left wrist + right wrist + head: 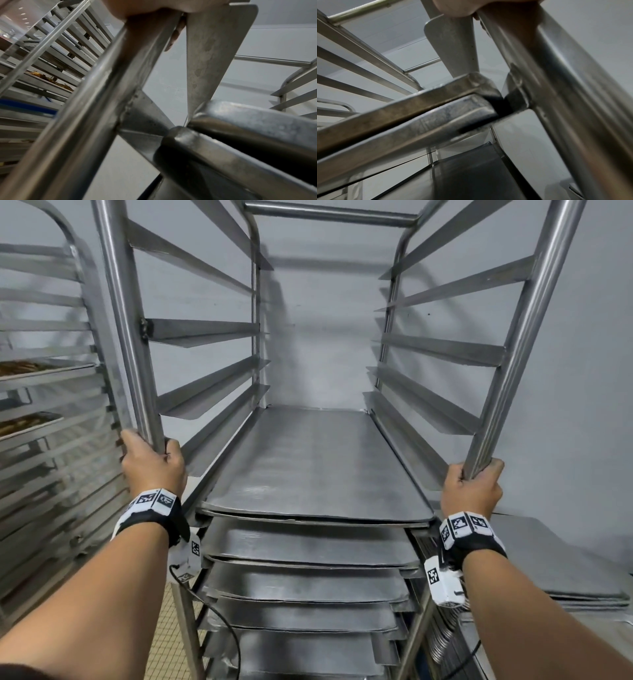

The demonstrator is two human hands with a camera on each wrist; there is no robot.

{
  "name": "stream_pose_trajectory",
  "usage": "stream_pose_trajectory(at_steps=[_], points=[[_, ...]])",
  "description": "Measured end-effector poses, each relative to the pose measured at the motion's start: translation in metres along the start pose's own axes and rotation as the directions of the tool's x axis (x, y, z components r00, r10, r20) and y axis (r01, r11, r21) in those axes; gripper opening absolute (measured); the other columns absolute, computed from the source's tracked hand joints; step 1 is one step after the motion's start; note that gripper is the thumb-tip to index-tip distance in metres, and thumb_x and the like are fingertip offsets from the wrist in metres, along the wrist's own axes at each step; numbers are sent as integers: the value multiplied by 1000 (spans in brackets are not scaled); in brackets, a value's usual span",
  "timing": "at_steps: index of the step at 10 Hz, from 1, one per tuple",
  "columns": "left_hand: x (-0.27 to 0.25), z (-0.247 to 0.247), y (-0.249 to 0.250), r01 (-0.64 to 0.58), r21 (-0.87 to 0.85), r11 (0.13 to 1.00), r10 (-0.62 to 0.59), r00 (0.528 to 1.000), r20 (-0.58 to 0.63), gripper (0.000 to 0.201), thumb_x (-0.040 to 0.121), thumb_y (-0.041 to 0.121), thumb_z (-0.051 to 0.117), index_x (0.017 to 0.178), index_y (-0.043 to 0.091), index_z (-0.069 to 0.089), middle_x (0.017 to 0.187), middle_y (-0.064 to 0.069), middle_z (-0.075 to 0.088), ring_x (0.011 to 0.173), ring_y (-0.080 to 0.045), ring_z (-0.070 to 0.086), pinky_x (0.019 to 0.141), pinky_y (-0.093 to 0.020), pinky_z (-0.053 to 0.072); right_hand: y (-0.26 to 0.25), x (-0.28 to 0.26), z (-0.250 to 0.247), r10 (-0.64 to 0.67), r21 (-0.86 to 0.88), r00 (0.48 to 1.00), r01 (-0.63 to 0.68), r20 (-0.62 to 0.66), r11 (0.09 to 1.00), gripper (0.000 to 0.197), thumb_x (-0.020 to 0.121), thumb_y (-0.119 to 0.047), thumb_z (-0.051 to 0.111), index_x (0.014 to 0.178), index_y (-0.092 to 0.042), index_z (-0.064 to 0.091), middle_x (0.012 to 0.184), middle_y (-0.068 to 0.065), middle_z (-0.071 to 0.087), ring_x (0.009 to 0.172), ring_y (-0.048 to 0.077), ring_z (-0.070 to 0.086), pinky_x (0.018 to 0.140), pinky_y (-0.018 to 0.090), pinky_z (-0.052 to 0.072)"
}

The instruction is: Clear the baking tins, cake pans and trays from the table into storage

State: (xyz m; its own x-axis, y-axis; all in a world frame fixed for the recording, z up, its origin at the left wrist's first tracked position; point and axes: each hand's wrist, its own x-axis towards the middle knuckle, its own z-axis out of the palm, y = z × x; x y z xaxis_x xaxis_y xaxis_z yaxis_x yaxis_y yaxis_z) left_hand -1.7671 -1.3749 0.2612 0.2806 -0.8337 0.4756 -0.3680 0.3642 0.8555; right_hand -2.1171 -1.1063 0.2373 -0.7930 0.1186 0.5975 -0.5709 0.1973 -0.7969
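A tall steel tray rack [329, 215] fills the head view. My left hand [150, 462] grips its front left post [126, 320], and my right hand [474, 486] grips the front right post [520, 337]. Several flat metal trays sit on the lower runners; the top tray [315, 463] lies just below hand height. The upper runners hold nothing. In the left wrist view my left hand [154, 9] wraps the post [85, 115] above a tray corner [223, 135]. The right wrist view shows my right hand [458, 8] on its post [556, 94].
A second rack [44, 392] stands close on the left, with trays of baked goods [20, 368] on it. A stack of flat trays [555, 570] lies on a surface at the lower right. A grey wall [318, 337] is behind the rack. Tiled floor [171, 628] shows below.
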Motion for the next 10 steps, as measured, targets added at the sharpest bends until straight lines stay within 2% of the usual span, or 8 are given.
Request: stream_pose_trajectory(at_steps=[3, 5, 7, 8, 9, 10], points=[[18, 38, -2, 1, 3, 1000, 0, 999, -47, 33, 89, 23, 49, 112, 3, 38, 99, -30, 58, 81, -48, 57, 72, -52, 49, 13, 13, 26, 15, 14, 1000, -15, -7, 1000, 18, 88, -18, 52, 101, -11, 42, 71, 13, 54, 64, 41, 58, 56, 45, 51], [17, 37, -1, 3, -4, 1000, -3, 999, -35, 37, 89, 26, 49, 117, 4, 38, 99, -31, 59, 80, -45, 58, 71, -51, 50, 9, 12, 23, 6, 31, 1000, -7, 15, 999, 19, 90, -18, 52, 103, -8, 43, 72, 16, 56, 64, 39, 57, 55, 40, 48], [16, 30, -1, -31, -14, 999, 31, 999, 13, 33, 87, 31, 50, 109, 11, 36, 93, -24, 60, 77, -41, 59, 70, -49, 52, -5, 4, 16, 64, -34, 997, -63, 49, 997, 20, 93, -29, 49, 102, -16, 37, 75, 17, 59, 65, 40, 59, 56, 43, 52], [14, 26, 3, -31, -36, 999, 32, 999, 44, 33, 93, 22, 53, 115, 2, 38, 89, -21, 55, 74, -35, 52, 67, -44, 46, -14, -2, 15, 126, -53, 990, -122, 63, 991, 21, 95, -28, 47, 107, -13, 37, 82, 17, 61, 71, 39, 60, 58, 38, 48], [8, 19, 15, -55, -62, 997, 56, 998, 26, 39, 92, 17, 58, 120, -4, 42, 109, -28, 54, 94, -39, 52, 80, -44, 38, -31, -5, 12, 228, -99, 970, -220, 79, 970, 33, 92, -19, 52, 119, -5, 40, 110, 25, 59, 99, 44, 58, 76, 46, 49], [-4, 10, 12, -167, -115, 979, 157, 983, -94, 63, 85, 17, 65, 139, 0, 36, 138, -25, 36, 126, -36, 36, 108, -40, 23, -46, -22, 12, 213, -250, 975, -193, 55, 949, 79, 78, -16, 68, 145, -8, 27, 143, 21, 32, 125, 42, 37, 100, 54, 36]])
